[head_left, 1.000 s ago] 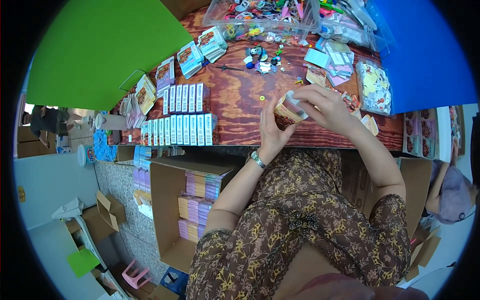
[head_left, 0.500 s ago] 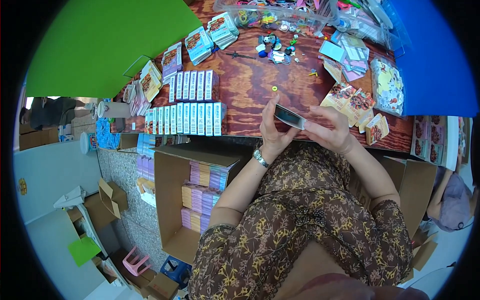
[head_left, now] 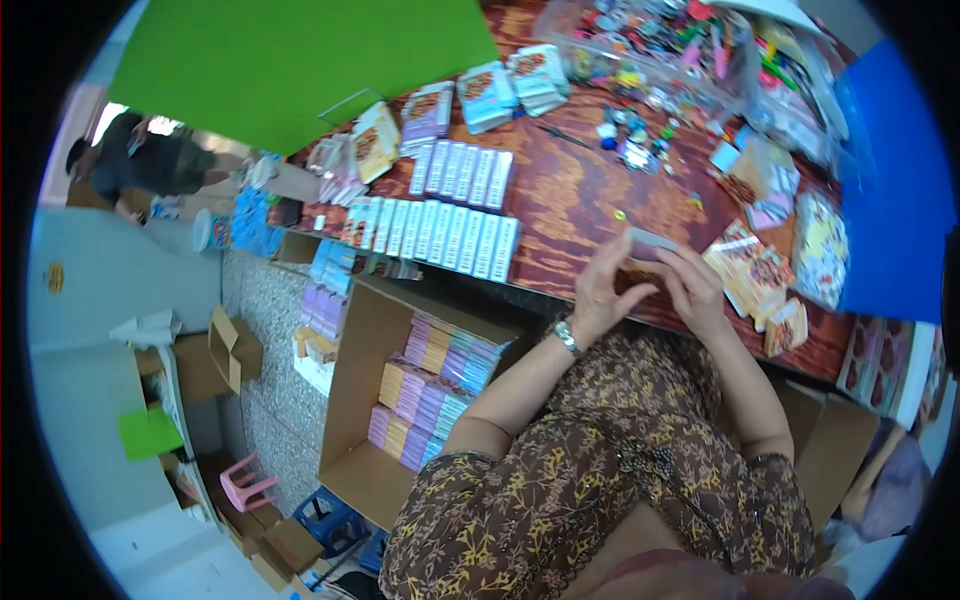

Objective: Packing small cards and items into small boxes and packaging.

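Note:
Between both hands is a small thin carton (head_left: 652,241), with a pale lilac side and a brown-orange side showing. My left hand (head_left: 600,292) grips its left edge, fingers behind and thumb in front. My right hand (head_left: 694,288) closes on its right edge with bent fingers. The carton is held just above the near table edge. Beyond it lies a small yellow round piece (head_left: 620,215). Right of my right hand are flat orange cartons (head_left: 735,262) and a formed orange carton (head_left: 786,327).
Standing boxes (head_left: 455,238) line the table's left side, with stacks of flat cartons (head_left: 487,95) behind. Small trinkets (head_left: 636,140) lie ahead of a clear bin (head_left: 640,55). A bag of pieces (head_left: 822,250) sits right. Below is an open cardboard box (head_left: 350,430) of packed cartons.
The view has swung, so the table and hands appear farther right and lower. The carton has turned in my hands, its dark opening replaced by lilac and brown-orange sides.

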`<state>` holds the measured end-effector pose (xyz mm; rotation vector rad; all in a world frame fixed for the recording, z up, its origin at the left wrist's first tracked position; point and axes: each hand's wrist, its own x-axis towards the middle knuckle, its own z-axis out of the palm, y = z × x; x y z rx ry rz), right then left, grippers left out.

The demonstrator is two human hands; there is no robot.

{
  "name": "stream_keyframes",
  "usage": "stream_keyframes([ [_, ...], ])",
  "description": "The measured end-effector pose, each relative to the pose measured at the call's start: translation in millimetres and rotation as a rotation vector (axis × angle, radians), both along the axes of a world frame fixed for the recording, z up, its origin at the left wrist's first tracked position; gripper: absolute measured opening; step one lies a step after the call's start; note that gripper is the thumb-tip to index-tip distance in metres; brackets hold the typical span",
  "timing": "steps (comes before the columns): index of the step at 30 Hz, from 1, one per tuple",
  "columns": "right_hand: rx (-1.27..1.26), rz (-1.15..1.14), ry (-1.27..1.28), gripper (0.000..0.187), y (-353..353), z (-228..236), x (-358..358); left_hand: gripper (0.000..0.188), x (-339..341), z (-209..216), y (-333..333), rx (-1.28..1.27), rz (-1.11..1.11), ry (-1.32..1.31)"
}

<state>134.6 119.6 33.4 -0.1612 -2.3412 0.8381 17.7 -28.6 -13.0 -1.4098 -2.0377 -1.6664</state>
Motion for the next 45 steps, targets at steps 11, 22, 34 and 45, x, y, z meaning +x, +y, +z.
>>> stream_keyframes([
  [11, -0.202, 0.335, -0.219, 0.016, 13.1, 15.6, 16.8, 0.025, -16.5, 2.1, -23.3, -0.036, -0.247, -0.088],
  [22, -0.205, 0.195, -0.300, 0.018, 13.9, 20.2, 9.9, 0.019, -17.3, 45.0, -20.7, -0.091, -0.288, -0.074],
  [34, -0.284, 0.199, -0.265, 0.016, 4.8, 35.6, 6.5, 0.026, -6.1, 8.6, -16.7, -0.012, -0.174, -0.247],
  [45, 0.123, 0.142, -0.157, 0.026, -9.7, 24.8, 10.1, 0.030, 3.1, -2.7, -18.2, 0.025, -0.178, -0.412],
])
